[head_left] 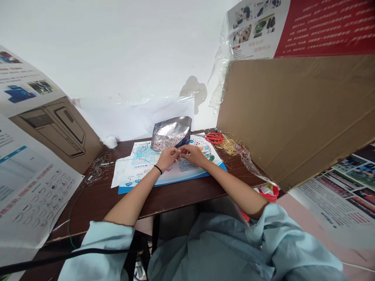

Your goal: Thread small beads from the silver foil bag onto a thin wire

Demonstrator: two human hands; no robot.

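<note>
My left hand [167,158] and right hand [193,154] are curled and drawn together, fingertips [179,150] meeting; whether they pinch a fine thread I cannot tell. Just ahead of my hands, a crumpled foil bag [171,132] of small beads leans against the wall side, probably placed for a short reach. Under my hands lies a blue-edged printed sheet [187,171], perhaps serving as a work mat. Beyond my right hand, red-handled scissors [213,137] and a loose heap of brass pins [228,145] rest on the dark wooden table [164,199], likely kept within reach. Left of my left hand lies a tangle of fine wire [99,166].
</note>
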